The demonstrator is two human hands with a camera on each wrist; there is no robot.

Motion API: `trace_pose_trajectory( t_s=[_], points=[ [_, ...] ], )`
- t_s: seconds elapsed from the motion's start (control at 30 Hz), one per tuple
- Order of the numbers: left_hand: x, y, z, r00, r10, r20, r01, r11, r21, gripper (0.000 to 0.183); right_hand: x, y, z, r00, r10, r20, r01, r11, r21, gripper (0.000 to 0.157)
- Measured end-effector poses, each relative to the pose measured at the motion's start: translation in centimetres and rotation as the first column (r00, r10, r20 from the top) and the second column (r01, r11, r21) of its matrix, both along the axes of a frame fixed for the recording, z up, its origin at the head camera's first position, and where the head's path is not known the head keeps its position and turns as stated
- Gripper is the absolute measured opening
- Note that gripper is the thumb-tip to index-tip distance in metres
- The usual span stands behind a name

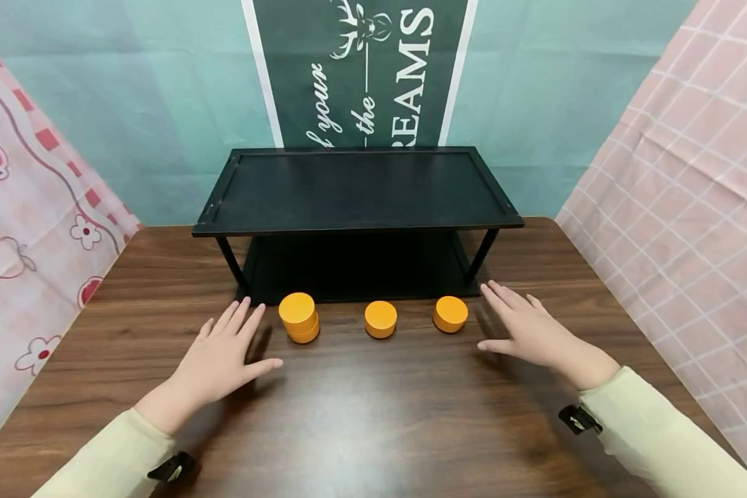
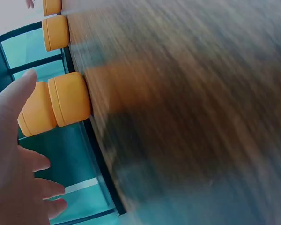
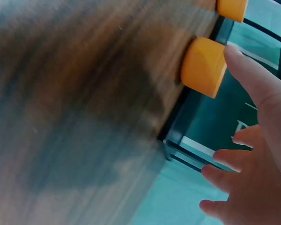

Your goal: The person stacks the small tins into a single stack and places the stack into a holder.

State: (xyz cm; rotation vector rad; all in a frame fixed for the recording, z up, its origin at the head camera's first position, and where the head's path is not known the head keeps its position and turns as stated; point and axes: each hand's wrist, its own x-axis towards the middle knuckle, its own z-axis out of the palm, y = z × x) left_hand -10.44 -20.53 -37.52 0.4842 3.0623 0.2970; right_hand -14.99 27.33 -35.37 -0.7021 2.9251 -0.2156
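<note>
Three groups of round orange tins stand in a row along the front of a black two-tier rack [image 1: 357, 190]. The leftmost is a stack of two tins [image 1: 297, 315], one on top of the other. A single tin [image 1: 380, 319] stands in the middle, and another single tin [image 1: 450, 315] is at the right. To the left of the stack my left hand [image 1: 214, 363] hovers over the table with fingers spread, holding nothing. My right hand [image 1: 529, 334] is held above the table beside the right tin, fingers extended and apart from it.
The rack's lower shelf [image 1: 355, 266] lies in shadow just behind the tins. Wood-grain table [image 1: 361, 415] extends in front. Patterned cloths hang at the left [image 1: 31, 228] and right [image 1: 691, 173], with a green cloth [image 1: 180, 104] behind.
</note>
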Motion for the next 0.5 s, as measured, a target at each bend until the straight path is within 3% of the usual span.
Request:
trace_pose_trajectory(
  t_s=[0.13, 0.3, 0.4, 0.5],
  points=[
    [-0.6, 0.3, -0.2, 0.998, 0.001, 0.063, -0.013, 0.982, 0.186, 0.089, -0.4, -0.2, -0.6, 1.000, -0.006, 0.026, 0.009, 0.995, -0.096, 0.091],
    [-1.7, 0.8, -0.9, 0.989, -0.022, 0.148, -0.042, 0.908, 0.417, 0.081, -1.1, -0.7, -1.2, 0.992, -0.044, 0.122, 0.071, 0.973, -0.219, 0.087],
    [-2.3, 1.0, -1.4, 0.986, -0.021, 0.168, -0.066, 0.866, 0.496, 0.075, -1.3, -1.1, -1.5, 0.991, -0.031, 0.132, 0.063, 0.967, -0.247, 0.087],
    [-2.8, 1.2, -1.6, 0.982, -0.021, 0.187, -0.084, 0.840, 0.536, 0.070, -1.5, -1.6, -1.8, 0.991, -0.020, 0.132, 0.053, 0.968, -0.245, 0.085]
  ],
)
